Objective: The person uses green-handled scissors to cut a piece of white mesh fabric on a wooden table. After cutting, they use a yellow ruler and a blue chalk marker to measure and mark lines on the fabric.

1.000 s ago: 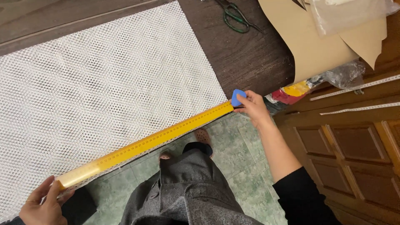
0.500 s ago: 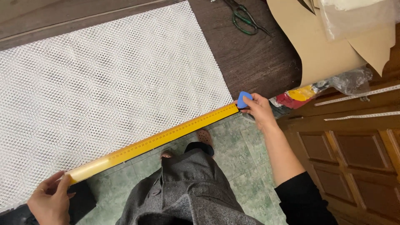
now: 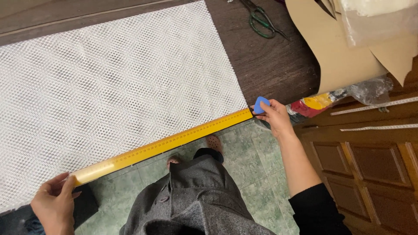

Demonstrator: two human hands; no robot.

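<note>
The left hand (image 3: 54, 204) (lower left, partly cut off) pinches the long yellow ruler (image 3: 163, 146) along the white mesh sheet's (image 3: 117, 87) edge; the right hand (image 3: 274, 116) grips a blue chalk wedge (image 3: 261, 105). Dark wooden table (image 3: 274, 65), green tiled floor (image 3: 257, 156).

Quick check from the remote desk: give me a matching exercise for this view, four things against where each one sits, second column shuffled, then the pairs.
Things:
1. long yellow ruler
2. small blue chalk piece
3. green-handled scissors
4. white mesh fabric sheet

Places:
A. spread flat across the dark wooden table
B. pinched in the right hand
C. along the fabric's near edge, its end under the left hand
D. far side of the table, beside tan paper

Pairs: 1-C, 2-B, 3-D, 4-A
</note>
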